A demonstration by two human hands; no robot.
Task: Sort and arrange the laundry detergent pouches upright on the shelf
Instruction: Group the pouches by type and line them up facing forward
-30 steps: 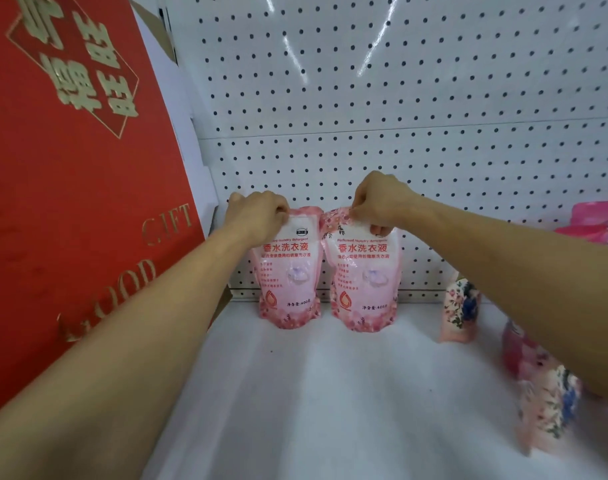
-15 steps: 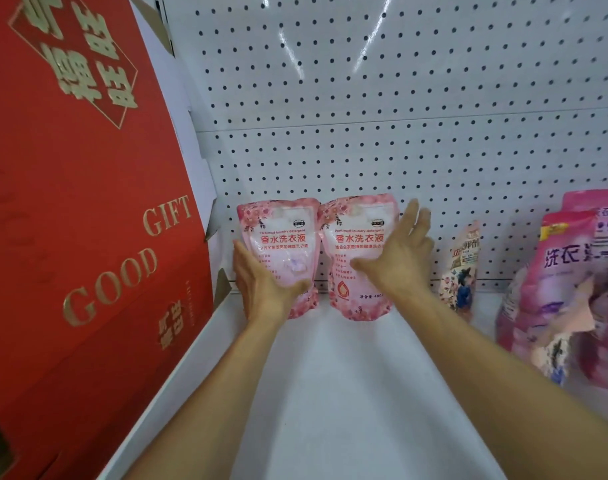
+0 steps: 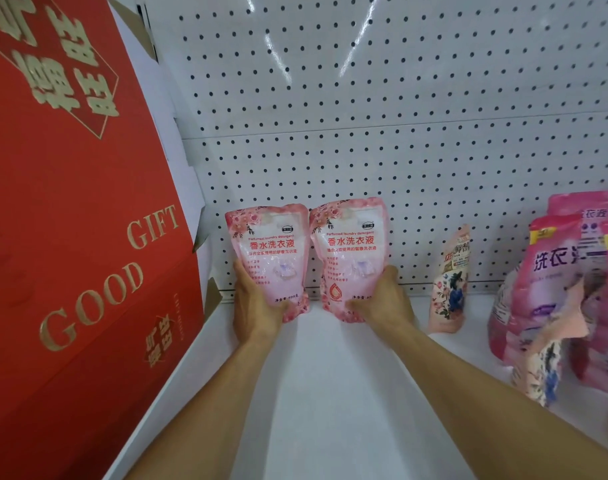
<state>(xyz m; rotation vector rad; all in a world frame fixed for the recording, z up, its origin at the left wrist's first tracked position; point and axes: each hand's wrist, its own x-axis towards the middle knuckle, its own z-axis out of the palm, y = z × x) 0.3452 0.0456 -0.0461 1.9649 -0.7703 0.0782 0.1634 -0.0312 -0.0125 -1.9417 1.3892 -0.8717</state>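
Head view: two pink pouches stand upright, side by side and touching, at centre frame on the white shelf (image 3: 330, 393), their backs close to the pegboard (image 3: 364, 98). The left hand (image 3: 255, 310) grasps the lower left edge of the left pouch (image 3: 271, 251), thumb curled across its front; the right hand (image 3: 382, 303) grasps the lower right corner of the right pouch (image 3: 349, 247) the same way. A red gift box (image 3: 70, 202) fills the left of the frame, just beside the left pouch. At right, a floral pouch (image 3: 449, 282) stands apart near the pegboard, and a cluster of larger pink bags (image 3: 565, 289) leans untidily at the right edge.

The pouches look soft and liquid-filled, with glossy film that is likely slippery; their weight probably sits low, so they should stand on their gusseted bases once settled. A hold low on the sides, as here, seems best for squaring them; pinching the thin top seal would likely let the body swing.
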